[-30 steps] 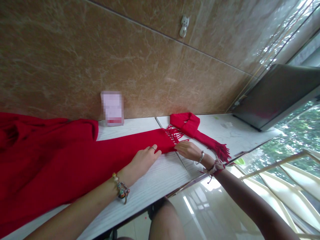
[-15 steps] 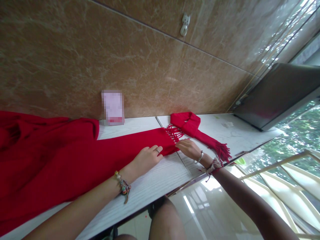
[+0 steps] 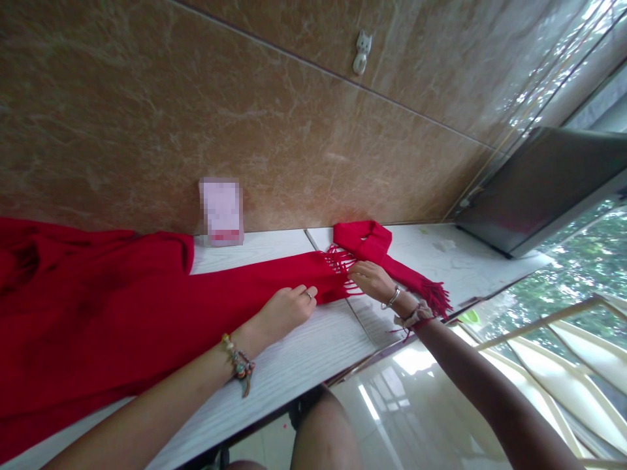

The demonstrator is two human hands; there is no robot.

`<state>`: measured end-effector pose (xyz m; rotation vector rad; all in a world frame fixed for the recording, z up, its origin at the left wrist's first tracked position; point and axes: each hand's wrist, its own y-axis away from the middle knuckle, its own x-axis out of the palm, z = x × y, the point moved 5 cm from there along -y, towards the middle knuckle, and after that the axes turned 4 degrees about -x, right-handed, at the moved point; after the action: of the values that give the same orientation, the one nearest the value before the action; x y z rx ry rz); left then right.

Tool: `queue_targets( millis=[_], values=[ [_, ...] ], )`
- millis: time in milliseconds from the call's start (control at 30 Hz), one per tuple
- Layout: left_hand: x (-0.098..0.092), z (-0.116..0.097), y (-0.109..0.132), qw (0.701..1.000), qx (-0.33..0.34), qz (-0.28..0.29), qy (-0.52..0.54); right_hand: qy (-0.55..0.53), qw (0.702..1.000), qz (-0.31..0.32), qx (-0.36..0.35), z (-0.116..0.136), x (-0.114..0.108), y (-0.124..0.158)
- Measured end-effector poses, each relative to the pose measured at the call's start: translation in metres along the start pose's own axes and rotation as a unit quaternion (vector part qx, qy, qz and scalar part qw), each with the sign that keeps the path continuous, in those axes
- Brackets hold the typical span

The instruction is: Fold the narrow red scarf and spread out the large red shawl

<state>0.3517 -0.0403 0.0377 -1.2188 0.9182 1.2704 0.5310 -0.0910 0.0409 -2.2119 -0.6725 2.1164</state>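
A wide red scarf [image 3: 235, 294] lies spread along the white table, its fringed end toward the right. My left hand [image 3: 287, 312], with a ring and a beaded bracelet, is closed at the scarf's near edge. What lies under its fingertips is partly hidden. At the fringe, my right hand [image 3: 373, 281] has its fingers pinched together on the strands, some of which hang free beside it. Just beyond that hand lies a narrow red scarf piece [image 3: 365, 238], folded into a loop, with its own tassels [image 3: 435, 297] toward the table's right edge.
Bunched red cloth [image 3: 98, 261] covers the table's left side. A blurred pink packet [image 3: 223, 212] leans against the brown marbled wall [image 3: 274, 130]. A dark grey box-like appliance [image 3: 548, 189] stands at the right end. The white table's [image 3: 274, 365] front edge runs above my knee [image 3: 323, 431].
My right hand has moved slightly up and away from the scarf's near corner, along the fringe; strands there now show spread out. My left hand has stayed almost still.
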Motion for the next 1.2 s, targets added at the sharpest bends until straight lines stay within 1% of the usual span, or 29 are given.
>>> queue_targets(
  millis=[100,200,267,400,633,700,867,967,1033,1133,1200],
  values=[
    [0.001,0.0,0.0,1.0,-0.007,0.007,0.003,-0.023,1.0,0.003,0.017,0.003,0.002,0.007],
    [0.005,-0.001,0.0,1.0,-0.01,0.013,0.011,-0.057,0.998,0.027,0.005,0.013,0.01,0.016],
    [0.007,-0.001,0.0,1.0,-0.012,0.019,0.015,-0.073,0.997,0.03,0.008,0.018,0.013,0.02],
    [0.008,0.0,0.001,0.999,-0.014,0.032,0.014,-0.084,0.996,0.039,0.008,0.022,0.012,0.02],
    [0.01,0.001,0.003,0.998,-0.029,0.042,0.024,-0.069,0.996,0.052,-0.026,0.025,0.007,0.017],
    [0.011,0.004,0.002,0.997,-0.046,0.043,0.037,-0.052,0.996,0.049,-0.046,0.024,0.008,0.016],
    [0.009,0.021,0.0,0.987,-0.134,0.036,0.086,0.007,0.996,0.035,-0.086,0.027,0.013,0.01],
    [0.01,0.027,-0.001,0.984,-0.15,0.03,0.09,0.017,0.996,0.006,-0.09,0.03,0.016,0.006],
    [0.012,0.03,-0.001,0.984,-0.154,0.03,0.084,0.008,0.996,-0.031,-0.079,0.029,0.013,0.004],
    [0.013,0.034,0.0,0.985,-0.153,0.026,0.078,-0.02,0.994,-0.101,-0.032,0.021,0.003,0.003],
    [0.009,0.037,0.001,0.985,-0.149,0.024,0.078,-0.046,0.987,-0.153,0.011,0.013,-0.01,0.002]
  ],
)
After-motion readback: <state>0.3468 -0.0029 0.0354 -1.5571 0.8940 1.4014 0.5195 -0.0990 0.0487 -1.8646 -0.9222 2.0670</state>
